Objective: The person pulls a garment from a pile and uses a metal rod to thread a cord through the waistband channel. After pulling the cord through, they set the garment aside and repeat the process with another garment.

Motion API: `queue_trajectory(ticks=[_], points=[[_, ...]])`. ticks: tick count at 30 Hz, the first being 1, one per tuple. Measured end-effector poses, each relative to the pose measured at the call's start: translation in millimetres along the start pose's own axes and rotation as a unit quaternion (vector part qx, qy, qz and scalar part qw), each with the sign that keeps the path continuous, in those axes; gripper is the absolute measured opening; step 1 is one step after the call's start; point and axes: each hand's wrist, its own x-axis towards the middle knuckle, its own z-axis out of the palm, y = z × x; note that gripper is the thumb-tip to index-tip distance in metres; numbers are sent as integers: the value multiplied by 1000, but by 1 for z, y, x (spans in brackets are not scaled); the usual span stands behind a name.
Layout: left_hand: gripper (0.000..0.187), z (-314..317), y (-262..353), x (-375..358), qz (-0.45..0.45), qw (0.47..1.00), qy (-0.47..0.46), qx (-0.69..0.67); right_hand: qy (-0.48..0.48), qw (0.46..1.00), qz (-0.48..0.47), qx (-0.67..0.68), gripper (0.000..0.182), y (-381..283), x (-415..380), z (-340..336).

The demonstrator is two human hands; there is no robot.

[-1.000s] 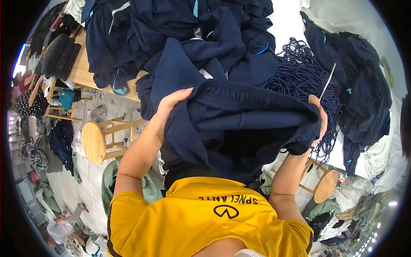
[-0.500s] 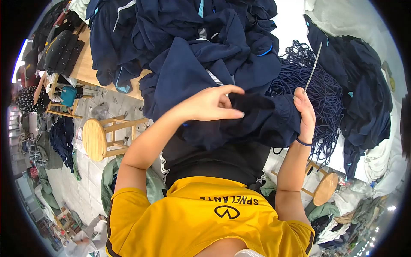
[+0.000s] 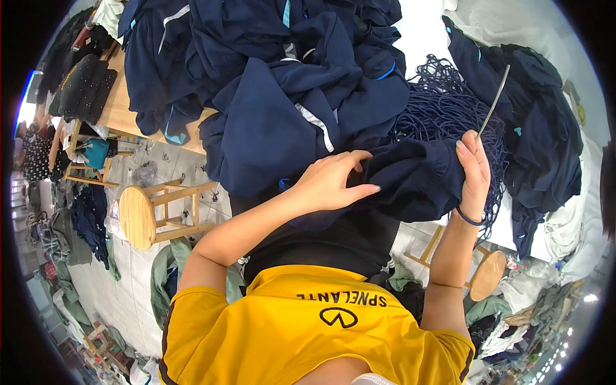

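Observation:
My right hand [image 3: 473,170] is closed round a thin metal rod [image 3: 494,102] that points up and away. Its fingers also pinch the gathered edge of a navy garment [image 3: 417,176]. My left hand [image 3: 333,183] lies at the garment's left part, thumb and forefinger spread apart; its other fingers are partly hidden. A tangled heap of navy cord [image 3: 443,96] sits just beyond the garment, behind my right hand. A larger pile of navy clothes [image 3: 276,109] with white and light-blue trim covers the table ahead.
More navy clothes [image 3: 539,141] lie on the right. A wooden stool [image 3: 136,217] stands on the tiled floor at left, and another stool [image 3: 487,276] at lower right. Stacked dark cloth [image 3: 86,90] is at the far left table.
My right hand has moved right with the rod and the garment's edge, stretching the fabric out. My left hand has moved slightly rightward and down along the garment, its thumb and forefinger still apart.

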Motion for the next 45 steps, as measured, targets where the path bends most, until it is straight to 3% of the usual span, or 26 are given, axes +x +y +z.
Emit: queue_trajectory(ticks=[1, 4, 5, 6, 8, 10, 11, 14, 16, 18, 21, 27, 30, 33, 36, 37, 40, 41, 42, 45], points=[[33, 3, -2, -1, 21, 999, 30, 7, 16, 1000, 3, 15, 17, 0, -2, 3], [22, -1, -7, 4, -93, 980, -156, -80, 9, 999, -32, -29, 12, 2, -5, 4], [19, -2, -10, 2, -102, 947, -156, -262, 35, 987, -68, -139, 11, 3, -3, 3], [16, -7, -12, -1, -108, 881, -151, -435, 61, 962, -102, -246, 10, 4, -1, -1], [18, -24, -16, -7, -154, 878, -131, -434, 68, 873, -151, -459, 12, 4, 2, -15], [24, -40, -18, -15, -164, 882, -70, -436, 23, 734, -177, -655, 21, -2, 5, -27], [26, -46, -20, -16, -161, 888, -58, -426, 17, 688, -217, -692, 12, -3, 1, -29], [30, -52, -15, -17, -161, 887, -22, -432, -94, 715, -309, -620, 4, -6, -10, -11], [31, -54, -14, -19, -164, 882, -4, -441, -161, 722, -277, -613, 21, -11, -19, 3], [33, -53, -14, -18, -165, 879, 9, -448, -192, 725, -272, -603, 21, -15, -24, 9], [33, -58, -21, -20, -161, 882, -26, -442, -160, 752, -218, -602, 22, -16, -33, 8], [33, -56, -22, -26, -172, 905, -31, -387, -172, 735, -243, -609, 21, -5, -36, 8], [27, -57, -17, -28, -166, 893, -42, -416, -189, 745, -241, -593, 19, -4, -38, 11], [23, -61, -14, -30, -148, 895, -99, -409, -220, 737, -237, -593, 19, -6, -38, 11], [26, -64, 1, -32, -40, 930, -192, -311, -305, 770, -221, -514, 16, -3, -34, 17], [29, -61, 8, -31, -29, 941, -201, -269, -372, 750, -132, -530, 31, -8, -35, 16], [32, -43, 22, -34, 45, 983, -169, -62, -359, 803, -204, -429, 56, -4, -36, 45], [30, -37, 26, -38, 79, 987, -137, -34, -402, 778, -205, -437, 79, -6, -34, 46], [26, -29, 28, -41, 104, 986, -122, -40, -409, 780, -197, -431, 86, -3, -33, 47], [27, -15, 34, -55, 149, 988, -40, -3, -435, 854, -78, -273, 96, 16, -36, 49]])
